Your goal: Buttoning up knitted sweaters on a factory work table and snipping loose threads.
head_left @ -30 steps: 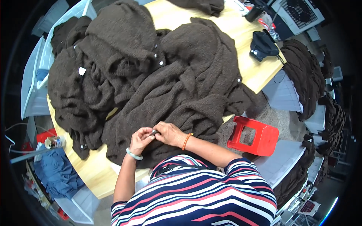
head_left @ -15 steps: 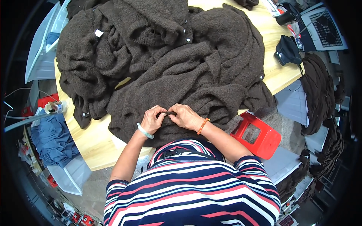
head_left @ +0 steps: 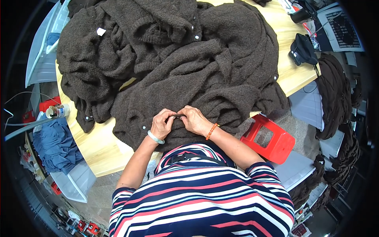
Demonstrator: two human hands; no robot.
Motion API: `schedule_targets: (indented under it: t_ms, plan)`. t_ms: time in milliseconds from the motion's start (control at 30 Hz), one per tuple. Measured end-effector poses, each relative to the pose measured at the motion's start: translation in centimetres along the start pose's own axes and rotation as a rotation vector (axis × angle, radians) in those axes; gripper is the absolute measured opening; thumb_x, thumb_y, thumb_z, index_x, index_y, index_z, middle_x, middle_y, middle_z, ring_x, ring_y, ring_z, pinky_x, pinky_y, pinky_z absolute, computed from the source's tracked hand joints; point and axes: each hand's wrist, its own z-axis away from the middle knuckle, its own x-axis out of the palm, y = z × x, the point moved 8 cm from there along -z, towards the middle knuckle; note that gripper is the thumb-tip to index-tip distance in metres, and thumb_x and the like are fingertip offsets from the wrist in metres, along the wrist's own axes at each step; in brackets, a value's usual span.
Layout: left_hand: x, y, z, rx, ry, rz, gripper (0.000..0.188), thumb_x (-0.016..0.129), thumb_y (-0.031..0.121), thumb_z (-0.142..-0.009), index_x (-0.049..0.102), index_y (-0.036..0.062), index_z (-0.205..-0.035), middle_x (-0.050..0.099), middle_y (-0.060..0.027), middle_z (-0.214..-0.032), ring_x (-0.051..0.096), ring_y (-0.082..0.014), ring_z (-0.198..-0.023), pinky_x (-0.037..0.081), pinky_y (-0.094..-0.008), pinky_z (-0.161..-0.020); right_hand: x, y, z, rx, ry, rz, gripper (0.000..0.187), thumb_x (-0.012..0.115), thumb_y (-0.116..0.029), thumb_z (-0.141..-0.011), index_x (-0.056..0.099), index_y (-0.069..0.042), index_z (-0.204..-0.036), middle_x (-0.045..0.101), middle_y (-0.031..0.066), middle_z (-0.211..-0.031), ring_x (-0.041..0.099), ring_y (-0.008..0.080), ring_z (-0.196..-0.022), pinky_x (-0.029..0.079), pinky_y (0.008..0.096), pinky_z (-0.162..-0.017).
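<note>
A large dark brown knitted garment [head_left: 185,85] lies spread and rumpled over the table's near side. At its front edge, my left hand [head_left: 162,123] pinches a narrow strip of the knit between thumb and fingers. Close beside it, my right hand [head_left: 193,119] grips the same strip, and a short dark piece shows between the two hands. A pale bangle circles my left wrist, an orange bead bracelet my right. Small shiny buttons [head_left: 196,37] dot the knit, one of them near my left wrist. Further left, a second heap of brown knitwear [head_left: 85,51] carries a small white tag [head_left: 101,31].
The light wooden table [head_left: 98,158] shows along its left and right edges. To the right stand a red plastic stool [head_left: 282,144] and bins with brown knitwear [head_left: 333,94]. Blue cloth [head_left: 59,146] fills a bin at left, near a small jar [head_left: 59,111]. A black pouch [head_left: 303,51] lies at right.
Both hands keep their pinch on the strip and have shifted only slightly. A button near my left wrist now shows. The view has moved a little.
</note>
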Motion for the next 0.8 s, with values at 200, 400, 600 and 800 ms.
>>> schedule_targets:
  t_ms: [200, 400, 600, 800]
  plan:
    - [0.4, -0.2, 0.0, 0.009, -0.043, -0.004, 0.01, 0.061, -0.006, -0.077, 0.061, -0.0029, -0.086, 0.062, -0.0138, -0.079, 0.062, -0.0255, -0.071, 0.049, -0.0307, -0.065, 0.0, 0.5, 0.0, 0.048, -0.01, -0.025, 0.017, 0.057, 0.0, -0.077, 0.065, 0.005, -0.092, 0.063, 0.0232, -0.091, 0.062, 0.0384, -0.09, 0.049, 0.0433, -0.083]
    - [0.7, 0.0, 0.1, 0.052, 0.0, -0.001, 0.01, 0.06, -0.007, -0.076, 0.061, -0.0027, -0.086, 0.062, -0.0147, -0.079, 0.062, -0.0273, -0.07, 0.049, -0.0317, -0.063, 0.0, 0.7, 0.0, 0.083, -0.006, 0.004, 0.018, 0.056, 0.001, -0.076, 0.066, 0.006, -0.09, 0.063, 0.0246, -0.09, 0.062, 0.0389, -0.089, 0.049, 0.0436, -0.083]
    - [1.1, 0.1, 0.1, 0.063, -0.016, -0.022, 0.012, 0.06, -0.007, -0.075, 0.06, -0.0023, -0.086, 0.061, -0.0145, -0.078, 0.062, -0.0283, -0.069, 0.049, -0.0326, -0.062, -0.3, 1.4, 0.0, 0.131, 0.002, 0.016, 0.019, 0.055, 0.0, -0.074, 0.067, 0.006, -0.088, 0.064, 0.0261, -0.086, 0.063, 0.0392, -0.086, 0.05, 0.043, -0.083]
    - [1.0, 0.2, 0.4, 0.088, -0.05, -0.024, 0.012, 0.058, -0.007, -0.075, 0.059, -0.0026, -0.086, 0.06, -0.0147, -0.078, 0.061, -0.0286, -0.069, 0.048, -0.0328, -0.062, -0.1, 1.2, -0.1, 0.036, -0.065, -0.007, 0.017, 0.059, -0.001, -0.074, 0.068, 0.005, -0.088, 0.065, 0.0234, -0.086, 0.064, 0.0356, -0.082, 0.052, 0.0387, -0.077]
